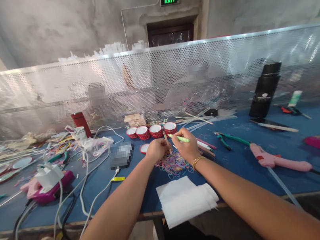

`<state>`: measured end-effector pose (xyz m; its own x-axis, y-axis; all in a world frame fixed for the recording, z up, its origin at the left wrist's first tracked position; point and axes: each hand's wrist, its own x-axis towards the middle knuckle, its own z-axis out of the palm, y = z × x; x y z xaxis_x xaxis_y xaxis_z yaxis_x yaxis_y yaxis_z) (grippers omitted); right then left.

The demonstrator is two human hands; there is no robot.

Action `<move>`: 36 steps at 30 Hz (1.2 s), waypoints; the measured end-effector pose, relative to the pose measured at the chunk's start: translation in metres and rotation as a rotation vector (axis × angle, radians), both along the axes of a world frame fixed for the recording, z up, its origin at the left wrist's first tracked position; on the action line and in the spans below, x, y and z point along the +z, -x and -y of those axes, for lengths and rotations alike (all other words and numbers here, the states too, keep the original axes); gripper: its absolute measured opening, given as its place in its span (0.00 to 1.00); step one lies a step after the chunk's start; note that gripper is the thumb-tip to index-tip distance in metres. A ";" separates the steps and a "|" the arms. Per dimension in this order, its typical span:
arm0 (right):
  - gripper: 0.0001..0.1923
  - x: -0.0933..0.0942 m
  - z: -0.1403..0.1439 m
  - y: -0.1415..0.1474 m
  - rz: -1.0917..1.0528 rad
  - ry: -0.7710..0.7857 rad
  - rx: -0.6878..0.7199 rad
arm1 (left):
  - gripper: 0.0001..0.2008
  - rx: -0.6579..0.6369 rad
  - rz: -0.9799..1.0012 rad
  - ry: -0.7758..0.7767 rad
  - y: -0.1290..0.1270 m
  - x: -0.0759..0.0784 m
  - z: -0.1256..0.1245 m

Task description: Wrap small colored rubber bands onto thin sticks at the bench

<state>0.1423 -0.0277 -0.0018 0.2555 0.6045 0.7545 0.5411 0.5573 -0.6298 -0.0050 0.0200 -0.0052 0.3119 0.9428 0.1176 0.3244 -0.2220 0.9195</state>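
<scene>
My left hand [158,150] is closed around a flat wooden craft stick [166,138], which stands up from its fingers. In my right hand [188,146] is a light green marker pen [182,138], its tip pointing left toward the stick. Beneath both hands lies a pile of colourful rubber bands [175,164]. Just behind them stand several round red tins with white tops [155,130]. More pens [206,145] lie right of my right hand, partly hidden by it. A folded white cloth [187,200] hangs over the table's near edge.
Right of the hands lie green-handled pliers [222,141], a pink glue gun [280,158] and a tilted black flask [265,90]. On the left are a phone [121,155], white cables, a purple power strip [52,187] and a red bottle [80,124]. A perforated metal screen [142,82] runs behind.
</scene>
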 end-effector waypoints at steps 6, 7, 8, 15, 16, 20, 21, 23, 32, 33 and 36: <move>0.08 0.002 0.004 0.004 0.031 -0.005 0.053 | 0.05 0.026 0.000 -0.011 -0.001 0.005 0.007; 0.08 0.002 0.004 0.003 0.028 -0.001 0.040 | 0.05 0.031 0.002 -0.005 -0.001 0.007 0.008; 0.08 0.001 0.003 0.003 0.021 0.000 0.025 | 0.04 0.034 0.006 0.006 -0.001 0.009 0.011; 0.07 0.001 0.004 0.003 0.012 -0.024 0.044 | 0.07 0.053 0.037 0.049 -0.005 0.023 0.026; 0.07 0.001 0.005 0.003 0.020 -0.023 0.056 | 0.08 0.057 0.039 0.051 -0.005 0.023 0.026; 0.08 0.001 0.004 0.003 0.036 -0.006 0.036 | 0.07 0.048 0.017 0.032 -0.005 0.020 0.022; 0.08 0.001 0.003 0.002 0.029 -0.003 0.015 | 0.06 0.045 0.009 0.026 -0.004 0.019 0.021; 0.07 0.001 0.002 0.000 0.010 -0.006 -0.016 | 0.05 0.042 0.002 0.026 -0.004 0.018 0.020; 0.08 0.002 0.005 0.004 0.046 -0.003 0.047 | 0.05 0.033 0.001 -0.005 -0.003 0.008 0.010; 0.08 0.002 0.004 0.003 0.038 0.001 0.033 | 0.05 0.031 -0.019 -0.017 -0.002 0.007 0.009; 0.08 0.002 0.002 0.000 -0.005 0.005 -0.001 | 0.02 0.016 -0.050 -0.032 -0.001 0.007 0.008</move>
<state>0.1423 -0.0297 0.0004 0.2604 0.6078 0.7502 0.5385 0.5536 -0.6353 -0.0045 0.0122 0.0020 0.3027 0.9439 0.1320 0.3740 -0.2450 0.8945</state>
